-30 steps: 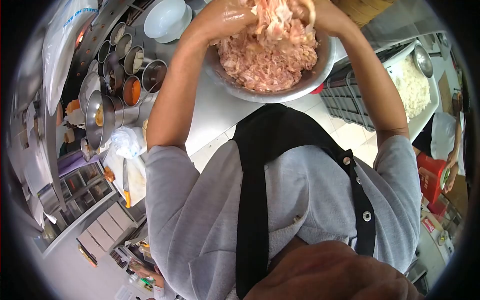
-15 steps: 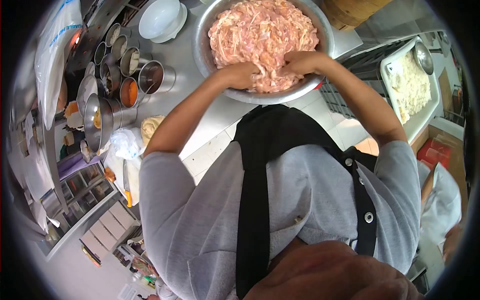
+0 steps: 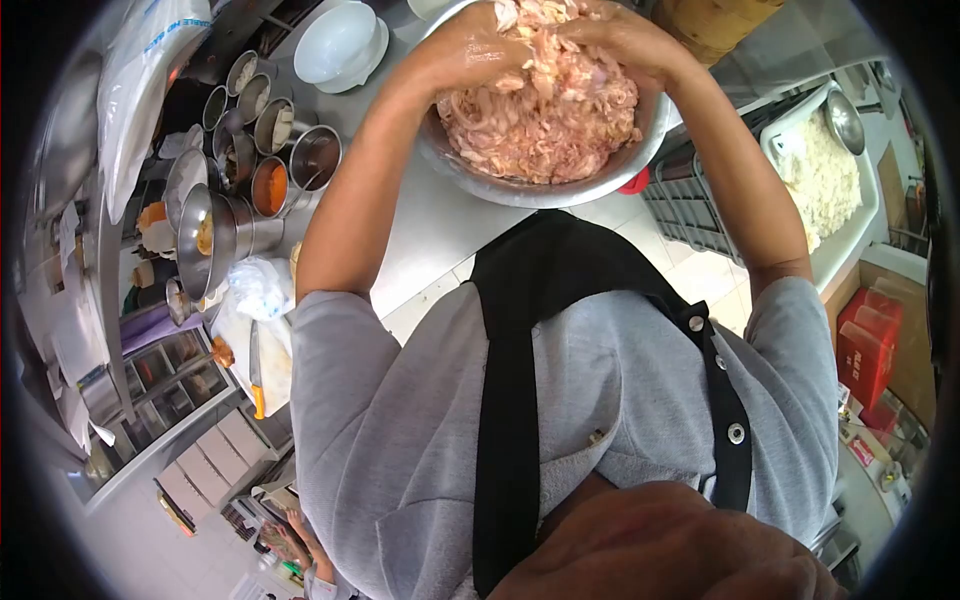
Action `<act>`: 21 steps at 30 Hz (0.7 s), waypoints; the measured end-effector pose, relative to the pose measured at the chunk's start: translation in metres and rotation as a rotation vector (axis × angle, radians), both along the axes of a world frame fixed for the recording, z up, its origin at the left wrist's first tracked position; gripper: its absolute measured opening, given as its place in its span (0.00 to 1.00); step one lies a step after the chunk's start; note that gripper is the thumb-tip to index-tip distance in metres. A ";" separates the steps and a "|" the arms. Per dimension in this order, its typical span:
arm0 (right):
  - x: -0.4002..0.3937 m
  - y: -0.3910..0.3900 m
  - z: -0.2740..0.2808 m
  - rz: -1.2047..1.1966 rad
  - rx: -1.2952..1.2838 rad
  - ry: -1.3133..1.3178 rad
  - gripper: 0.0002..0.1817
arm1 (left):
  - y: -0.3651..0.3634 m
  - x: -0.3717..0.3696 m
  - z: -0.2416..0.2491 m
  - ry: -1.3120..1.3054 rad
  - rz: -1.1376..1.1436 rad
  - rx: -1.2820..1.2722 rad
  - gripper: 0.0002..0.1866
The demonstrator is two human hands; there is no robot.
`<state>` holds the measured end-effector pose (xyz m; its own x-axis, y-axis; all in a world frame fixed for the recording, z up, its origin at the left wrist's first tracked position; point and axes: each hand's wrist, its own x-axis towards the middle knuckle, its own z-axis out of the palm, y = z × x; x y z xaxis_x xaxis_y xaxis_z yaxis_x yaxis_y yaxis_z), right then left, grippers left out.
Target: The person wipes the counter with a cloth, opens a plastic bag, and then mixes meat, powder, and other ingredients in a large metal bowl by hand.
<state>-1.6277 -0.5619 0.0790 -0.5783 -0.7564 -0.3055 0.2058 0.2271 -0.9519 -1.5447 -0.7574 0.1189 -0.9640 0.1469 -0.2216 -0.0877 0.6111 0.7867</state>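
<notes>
A large metal bowl (image 3: 655, 125) at the top of the view holds a heap of raw, pinkish sliced meat (image 3: 545, 125). My left hand (image 3: 480, 55) is at the bowl's far left, its wet fingers curled into the meat. Opposite it, my right hand (image 3: 625, 38) grips meat from the far right. A clump of meat strands is lifted between the two hands, above the heap. Some fingertips are hidden by the meat.
Several metal pots, one with orange contents (image 3: 269, 187), stand left of the bowl. White bowls (image 3: 338, 48) are at upper left, an orange-handled knife (image 3: 257, 375) at lower left. A white tray (image 3: 868, 205) is at right. Another person's hand (image 3: 292, 545) shows at bottom left.
Both my hands have moved from the bowl's near side to its far side, raising meat between them. A person in white at the right has gone from view; another's hand now shows at bottom left.
</notes>
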 end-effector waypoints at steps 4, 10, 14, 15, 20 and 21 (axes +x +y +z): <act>0.021 0.015 -0.004 0.025 0.477 1.000 0.32 | -0.016 -0.008 -0.023 -0.099 -0.168 -0.401 0.20; -0.019 0.038 0.018 0.043 0.631 0.436 0.29 | -0.066 -0.024 -0.040 -0.191 0.085 -0.115 0.15; -0.032 0.025 -0.063 -0.108 0.425 -0.208 0.26 | -0.077 -0.054 -0.124 -0.347 0.180 0.310 0.16; -0.036 0.018 -0.087 -0.116 0.294 -0.420 0.26 | -0.075 -0.060 -0.148 -0.407 0.224 0.564 0.17; -0.044 -0.025 -0.142 -0.241 -0.066 -0.757 0.22 | -0.035 -0.113 -0.203 -0.515 0.042 0.234 0.21; -0.036 -0.027 -0.137 -0.251 -0.155 -0.804 0.21 | -0.035 -0.117 -0.211 -0.465 -0.010 0.192 0.22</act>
